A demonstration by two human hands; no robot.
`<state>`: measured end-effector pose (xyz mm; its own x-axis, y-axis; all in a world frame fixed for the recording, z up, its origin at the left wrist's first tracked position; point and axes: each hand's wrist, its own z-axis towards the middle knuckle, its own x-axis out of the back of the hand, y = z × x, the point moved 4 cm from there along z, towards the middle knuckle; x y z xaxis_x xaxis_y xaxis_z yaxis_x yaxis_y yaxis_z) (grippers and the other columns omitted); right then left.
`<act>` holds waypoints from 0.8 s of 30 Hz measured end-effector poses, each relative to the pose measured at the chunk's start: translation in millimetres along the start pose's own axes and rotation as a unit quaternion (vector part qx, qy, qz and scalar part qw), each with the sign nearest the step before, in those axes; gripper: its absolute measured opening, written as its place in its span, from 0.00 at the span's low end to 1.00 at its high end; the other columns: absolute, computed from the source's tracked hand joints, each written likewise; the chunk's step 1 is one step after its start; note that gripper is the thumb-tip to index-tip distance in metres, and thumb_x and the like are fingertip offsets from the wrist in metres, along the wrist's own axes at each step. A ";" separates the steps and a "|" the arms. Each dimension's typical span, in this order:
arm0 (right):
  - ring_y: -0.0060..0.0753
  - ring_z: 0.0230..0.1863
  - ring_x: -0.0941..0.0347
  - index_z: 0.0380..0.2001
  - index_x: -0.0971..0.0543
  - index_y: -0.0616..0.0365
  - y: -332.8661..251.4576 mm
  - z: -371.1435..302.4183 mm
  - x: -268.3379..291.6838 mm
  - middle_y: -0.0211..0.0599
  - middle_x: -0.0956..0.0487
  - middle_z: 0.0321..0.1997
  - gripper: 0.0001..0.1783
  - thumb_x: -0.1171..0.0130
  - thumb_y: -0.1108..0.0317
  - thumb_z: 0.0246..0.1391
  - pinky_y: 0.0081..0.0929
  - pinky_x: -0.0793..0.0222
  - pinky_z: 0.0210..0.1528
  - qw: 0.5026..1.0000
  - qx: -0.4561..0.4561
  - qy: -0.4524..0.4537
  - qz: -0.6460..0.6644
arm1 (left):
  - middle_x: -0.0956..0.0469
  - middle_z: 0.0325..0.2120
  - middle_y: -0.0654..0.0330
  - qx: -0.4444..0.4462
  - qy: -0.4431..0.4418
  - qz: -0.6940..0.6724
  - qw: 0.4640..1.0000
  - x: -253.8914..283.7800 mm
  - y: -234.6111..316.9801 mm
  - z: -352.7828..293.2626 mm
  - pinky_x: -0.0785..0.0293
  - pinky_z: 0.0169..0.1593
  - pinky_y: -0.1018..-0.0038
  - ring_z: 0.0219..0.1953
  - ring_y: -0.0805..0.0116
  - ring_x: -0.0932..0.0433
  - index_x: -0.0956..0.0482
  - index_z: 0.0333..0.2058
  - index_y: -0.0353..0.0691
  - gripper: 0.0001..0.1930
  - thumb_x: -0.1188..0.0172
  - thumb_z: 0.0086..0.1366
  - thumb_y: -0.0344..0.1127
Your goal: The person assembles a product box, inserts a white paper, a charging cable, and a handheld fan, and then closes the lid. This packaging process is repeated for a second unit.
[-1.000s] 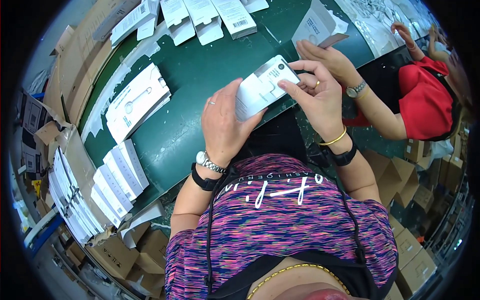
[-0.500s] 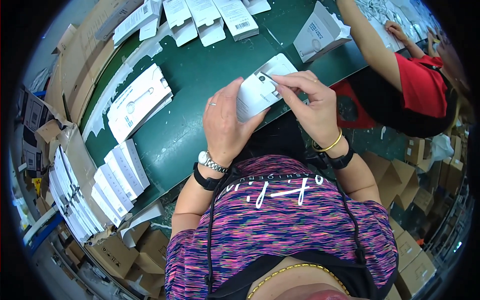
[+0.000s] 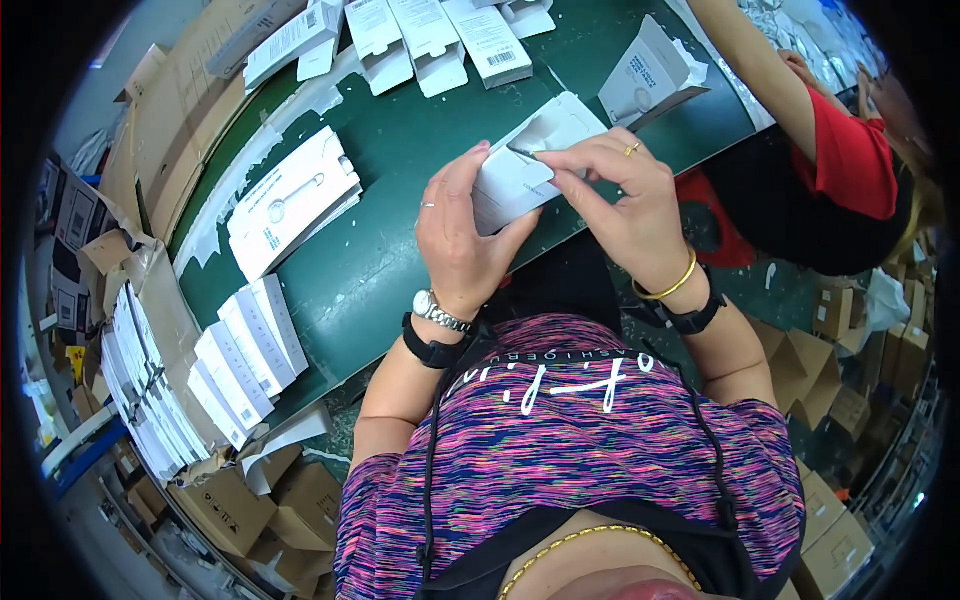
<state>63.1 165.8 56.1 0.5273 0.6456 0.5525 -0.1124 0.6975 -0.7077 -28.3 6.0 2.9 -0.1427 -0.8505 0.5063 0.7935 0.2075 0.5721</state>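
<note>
A small white carton (image 3: 515, 195) is held in front of me over the table's near edge, its far end open with a flap. My left hand (image 3: 462, 235) is closed round its left side, thumb along the near edge and fingers along the far one. Over the open end, my right hand (image 3: 625, 195) pinches with thumb and forefinger. From those fingertips a thin dark piece (image 3: 522, 153) sticks out toward the carton's flap; its kind is too small to tell. The carton's inside is mostly hidden.
Flat printed cartons (image 3: 290, 205) lie left on the green table (image 3: 400, 150), near a fanned row of white cartons (image 3: 245, 350). Open cartons (image 3: 430, 45) line the far side. An upright open carton (image 3: 650, 80) stands far right, beside a co-worker's arm (image 3: 765, 65).
The thin dark piece has tilted and shifted against the flap, and the round dark spot beside it no longer shows. The view has shifted slightly. My left hand keeps its hold.
</note>
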 end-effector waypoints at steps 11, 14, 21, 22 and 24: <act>0.33 0.39 0.22 0.42 0.09 0.51 -19.1 13.4 6.8 0.30 0.13 0.36 0.15 0.30 0.77 0.51 0.30 0.35 0.49 0.991 0.093 -0.058 -0.076 | 0.18 0.53 0.51 -0.006 0.032 -0.016 0.999 1.6 -0.9 -1.8 0.20 0.53 0.58 0.51 0.48 0.18 0.27 0.58 0.39 0.42 0.17 0.42 0.31; 0.34 0.39 0.22 0.42 0.09 0.50 -23.9 15.5 4.1 0.30 0.14 0.36 0.15 0.30 0.77 0.50 0.30 0.35 0.49 0.989 0.108 -0.052 -0.090 | 0.18 0.53 0.50 -0.010 0.040 -0.017 0.999 2.5 -2.0 -0.5 0.21 0.54 0.58 0.51 0.48 0.19 0.28 0.59 0.39 0.43 0.16 0.42 0.31; 0.31 0.39 0.22 0.46 0.10 0.52 -34.1 22.4 -3.5 0.32 0.16 0.44 0.16 0.32 0.78 0.55 0.29 0.30 0.48 0.982 0.179 -0.025 -0.051 | 0.26 0.57 0.48 0.076 0.095 -0.097 0.988 -12.3 -18.0 -6.9 0.26 0.59 0.59 0.56 0.49 0.24 0.36 0.64 0.38 0.50 0.15 0.42 0.33; 0.29 0.40 0.23 0.49 0.12 0.55 -28.4 19.5 -2.5 0.33 0.16 0.46 0.16 0.33 0.78 0.58 0.28 0.29 0.48 0.995 0.100 0.025 0.002 | 0.29 0.58 0.47 0.101 0.099 -0.118 0.983 -16.6 -22.8 -6.0 0.27 0.60 0.60 0.58 0.49 0.26 0.38 0.65 0.38 0.51 0.16 0.44 0.33; 0.25 0.41 0.23 0.55 0.15 0.60 -13.4 9.8 -2.4 0.34 0.18 0.50 0.17 0.35 0.76 0.63 0.26 0.26 0.47 0.985 -0.065 0.121 0.108 | 0.34 0.60 0.46 0.151 0.105 -0.161 0.970 -20.1 -29.1 -4.2 0.31 0.63 0.60 0.60 0.50 0.30 0.42 0.67 0.37 0.53 0.17 0.47 0.34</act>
<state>55.1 158.0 68.5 0.6896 0.6705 0.2736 -0.1438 0.4970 -0.8557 -46.1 15.0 -26.7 -0.2053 -0.9678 0.1456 0.5141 0.0200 0.8575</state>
